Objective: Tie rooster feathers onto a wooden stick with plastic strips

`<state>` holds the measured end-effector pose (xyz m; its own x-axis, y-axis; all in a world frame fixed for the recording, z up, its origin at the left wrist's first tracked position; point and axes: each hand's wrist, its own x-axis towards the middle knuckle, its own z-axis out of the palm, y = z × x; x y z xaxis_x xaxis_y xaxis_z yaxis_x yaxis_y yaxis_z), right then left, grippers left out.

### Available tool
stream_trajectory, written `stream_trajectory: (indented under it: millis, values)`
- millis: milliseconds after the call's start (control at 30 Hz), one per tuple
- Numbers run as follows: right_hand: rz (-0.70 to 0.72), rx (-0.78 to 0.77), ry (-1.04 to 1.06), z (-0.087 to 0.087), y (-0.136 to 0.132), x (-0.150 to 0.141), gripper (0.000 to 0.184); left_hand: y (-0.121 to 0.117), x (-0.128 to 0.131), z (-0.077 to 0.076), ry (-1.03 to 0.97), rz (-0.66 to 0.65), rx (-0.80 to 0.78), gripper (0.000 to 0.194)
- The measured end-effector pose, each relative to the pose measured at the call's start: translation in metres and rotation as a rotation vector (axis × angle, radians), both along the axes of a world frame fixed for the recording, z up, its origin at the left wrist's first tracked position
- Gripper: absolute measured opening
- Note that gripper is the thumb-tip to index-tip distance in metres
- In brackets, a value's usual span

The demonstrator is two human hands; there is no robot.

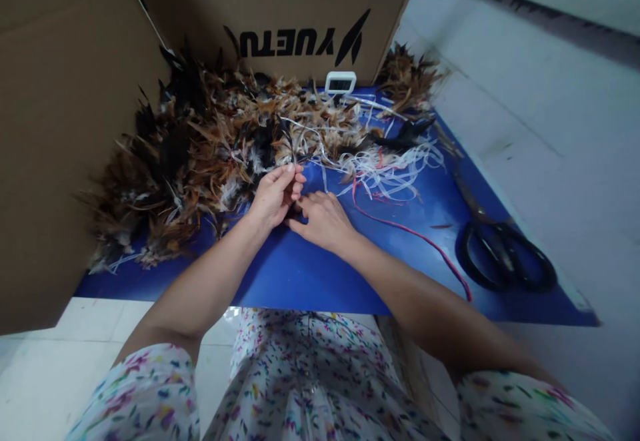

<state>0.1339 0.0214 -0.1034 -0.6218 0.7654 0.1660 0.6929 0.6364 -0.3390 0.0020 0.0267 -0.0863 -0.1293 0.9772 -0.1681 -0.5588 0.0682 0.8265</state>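
Note:
My left hand [276,193] is closed, with thumb and forefinger pinching a thin dark feather [291,140] whose tip points up and away. Close beside it, just above the table, my right hand [326,220] has its fingers bent together toward the left palm; whatever lies under those fingertips is hidden. A large heap of brown, black and whitish feathers [210,134] spreads in front and to the left of both hands. Beyond my right hand lies a tangle of white plastic ribbon strips [395,173]. A red cord [420,233] curves across the blue tabletop [310,278].
Black-handled scissors [505,254] lie at the right edge. Cardboard boxes [300,1] wall off the back and left [60,128]. A small white digital timer [341,82] stands against the back box. Another feather bunch [407,78] sits at the far right corner.

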Motion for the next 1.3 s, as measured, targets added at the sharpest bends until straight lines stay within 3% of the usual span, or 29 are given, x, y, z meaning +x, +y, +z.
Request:
stream_trajectory:
  millis: [133, 233, 367, 567, 700, 867, 1033, 1200, 1300]
  values:
    - [0.037, -0.021, -0.058, 0.000, 0.002, 0.001, 0.015, 0.002, -0.006, 0.002, -0.011, 0.035, 0.012, 0.017]
    - [0.027, -0.070, 0.010, 0.003, 0.006, 0.008, 0.011, 0.006, -0.016, 0.003, -0.045, 0.111, 0.041, 0.016]
    - [-0.047, -0.214, 0.253, 0.005, 0.013, 0.021, 0.009, 0.011, -0.025, 0.002, -0.084, 0.209, 0.032, 0.016]
    - [-0.156, -0.519, 0.753, 0.006, 0.028, 0.033, 0.008, 0.012, -0.026, 0.002, -0.085, 0.226, 0.047, 0.017]
    - [-0.249, -0.660, 0.899, 0.015, 0.032, 0.037, 0.016, 0.012, -0.028, 0.005, -0.125, 0.265, 0.037, 0.015]
    - [-0.363, -0.732, 1.008, 0.020, 0.036, 0.042, 0.025, 0.013, -0.027, 0.002, -0.114, 0.285, 0.045, 0.015]
    - [-0.364, -0.798, 1.051, 0.018, 0.038, 0.043, 0.036, 0.007, -0.006, -0.012, 0.012, 0.141, 0.055, 0.019]
    - [-0.359, -0.802, 1.100, 0.015, 0.041, 0.038, 0.038, -0.006, 0.021, -0.024, 0.126, -0.127, 0.234, 0.043]
    - [-0.358, -0.822, 1.097, 0.019, 0.048, 0.029, 0.033, -0.013, 0.029, -0.024, 0.151, -0.303, 0.302, 0.048]
